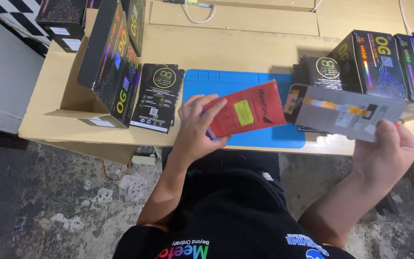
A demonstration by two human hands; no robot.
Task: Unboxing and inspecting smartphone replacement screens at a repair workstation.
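Head camera, where do things stand?
— Left hand (198, 125) grips a red pouch (247, 115) over the blue mat (226, 81); right hand (384, 149) holds a grey panel (348, 111), apart from it. Boxes (374, 62) wait beside

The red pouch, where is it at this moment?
In the head view, the red pouch is near the middle, held in the left hand above the blue mat, just left of the grey panel in the right hand.
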